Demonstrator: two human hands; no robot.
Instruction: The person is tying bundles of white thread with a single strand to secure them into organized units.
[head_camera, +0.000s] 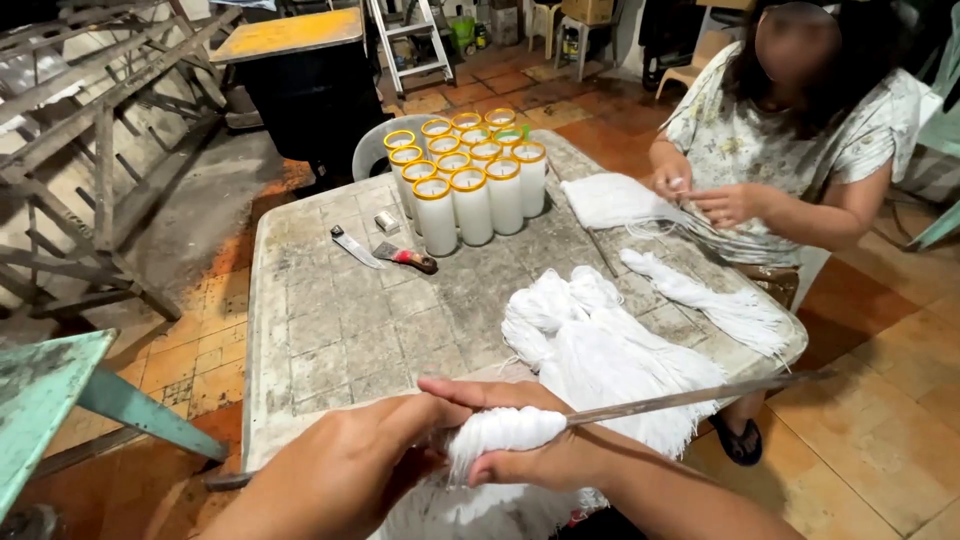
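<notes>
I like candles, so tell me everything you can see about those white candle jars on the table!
The candle jars are tall, clear cylinders filled with white wax, each with a yellow band round its rim. They stand upright, packed close together in rows, at the far side of the worn grey table. About a dozen show. No hand touches them. Beside them lie a scraper with a brown handle and a small blade.

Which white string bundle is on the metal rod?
The tight bundle gripped by both hands at the bottom edge, threaded on the rod. The other piles lie loose on the table.
</notes>
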